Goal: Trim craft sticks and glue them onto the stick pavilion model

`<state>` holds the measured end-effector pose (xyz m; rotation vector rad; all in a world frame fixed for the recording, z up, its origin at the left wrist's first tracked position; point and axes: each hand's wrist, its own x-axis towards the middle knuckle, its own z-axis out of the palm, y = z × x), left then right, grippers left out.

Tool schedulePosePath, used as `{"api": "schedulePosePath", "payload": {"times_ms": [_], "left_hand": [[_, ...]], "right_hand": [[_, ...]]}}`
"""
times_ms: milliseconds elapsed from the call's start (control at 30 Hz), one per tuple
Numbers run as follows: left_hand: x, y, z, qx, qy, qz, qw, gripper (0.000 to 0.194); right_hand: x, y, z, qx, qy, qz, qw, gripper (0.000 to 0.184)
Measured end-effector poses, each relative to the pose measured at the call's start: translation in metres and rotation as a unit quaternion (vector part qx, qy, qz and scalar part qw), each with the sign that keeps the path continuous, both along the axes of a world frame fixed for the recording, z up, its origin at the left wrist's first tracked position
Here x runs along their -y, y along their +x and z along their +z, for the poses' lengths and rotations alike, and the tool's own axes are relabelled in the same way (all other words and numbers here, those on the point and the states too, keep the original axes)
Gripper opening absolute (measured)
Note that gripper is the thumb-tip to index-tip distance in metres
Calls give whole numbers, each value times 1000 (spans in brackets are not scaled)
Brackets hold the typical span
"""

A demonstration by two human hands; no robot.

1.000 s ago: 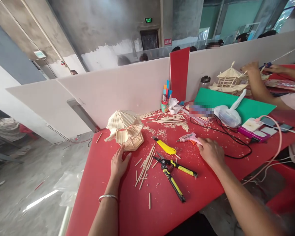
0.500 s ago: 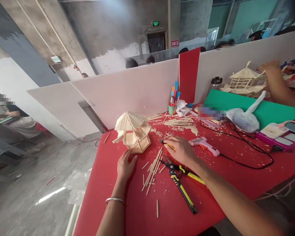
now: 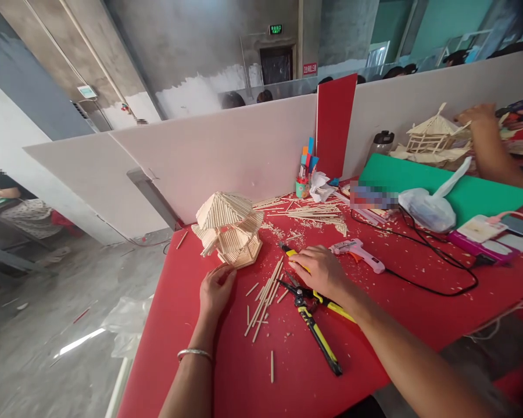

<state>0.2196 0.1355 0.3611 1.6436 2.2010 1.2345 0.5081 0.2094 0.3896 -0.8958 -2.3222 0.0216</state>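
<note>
A small pavilion model [image 3: 229, 227] built of wooden sticks stands on the red table [image 3: 226, 371]. My left hand [image 3: 215, 288] lies open on the table just in front of it, a bangle on the wrist. My right hand [image 3: 320, 270] covers a yellow utility knife [image 3: 290, 251], fingers curled over its handle. Yellow-handled cutting pliers [image 3: 316, 331] lie right under that hand. Loose wooden sticks [image 3: 264, 293] are scattered between my two hands.
A white glue gun [image 3: 356, 253] with a black cable lies right of my hand. A stick pile [image 3: 314, 213], a pen cup [image 3: 304, 184], a plastic bag [image 3: 427, 209] and a green sheet [image 3: 475, 194] sit behind. Another person's hand [image 3: 475, 116] works on a second model [image 3: 433, 139].
My right hand left the glue gun and moved left onto the yellow knife, then closed over it. My left hand stayed by the model. The camera shifted slightly.
</note>
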Motion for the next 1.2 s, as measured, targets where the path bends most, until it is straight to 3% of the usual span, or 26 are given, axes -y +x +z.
{"api": "schedulePosePath", "payload": {"times_ms": [267,467,1067,1200], "left_hand": [[0,1,3,2,-7,0,1000,21],[-1,5,5,24,10,-24,999,21],[3,8,7,84,5,5,996,25],[2,7,7,85,1,4,996,35]], "right_hand": [[6,-6,-6,40,-17,64,997,14],[10,-8,-6,39,-39,102,993,20],[9,-9,-11,28,-25,125,991,19],[9,-10,-13,28,-20,128,991,19]]}}
